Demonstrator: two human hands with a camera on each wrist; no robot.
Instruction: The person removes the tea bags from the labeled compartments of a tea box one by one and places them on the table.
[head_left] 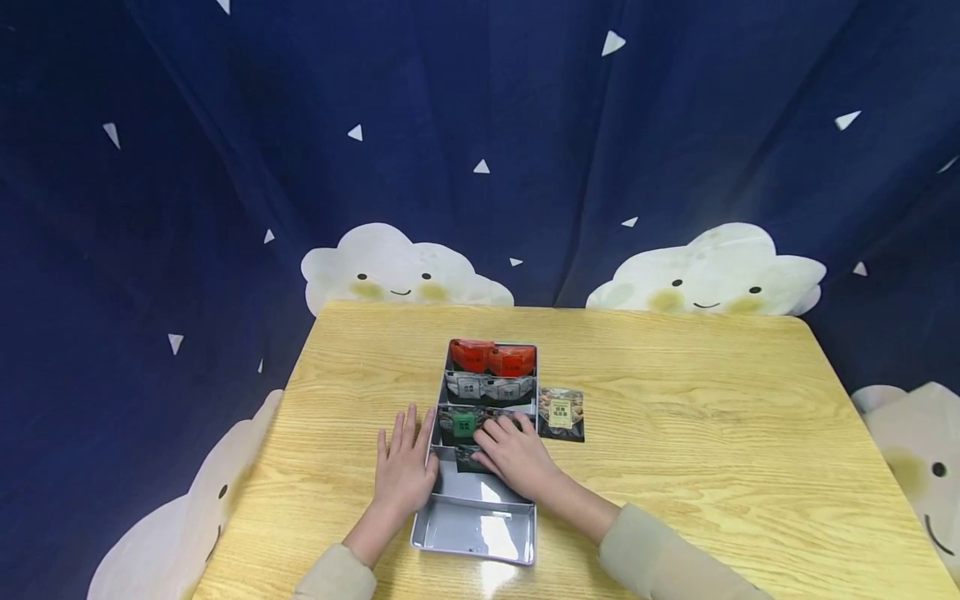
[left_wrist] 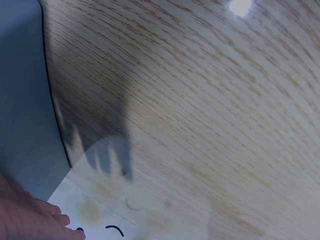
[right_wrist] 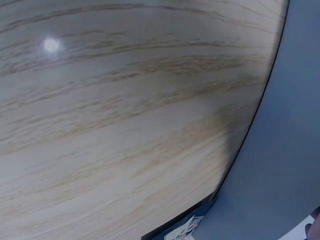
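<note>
A long grey divided box (head_left: 474, 554) lies on the table. My right hand (head_left: 517, 457) reaches over its right wall, thumb and fingers bent around a dark packet (head_left: 469, 460) just on the near side of a divider; much of the packet is hidden. Behind it, a packet with a green label (head_left: 463, 424) stands in a compartment, with another dark packet partly covered by my fingers. My left hand (head_left: 405, 471) lies against the box's left side, fingers spread and straight. Only some fingertips of the left hand show in the left wrist view, beside the box wall (left_wrist: 25, 100).
Two red packets (head_left: 472, 357) fill the farthest compartment, and two silver-grey packets (head_left: 508, 389) stand in the one before it. A dark packet with a yellow label (head_left: 561, 414) lies flat on the wooden table (head_left: 675, 433), right of the box. A blue curtain (head_left: 480, 100) hangs behind.
</note>
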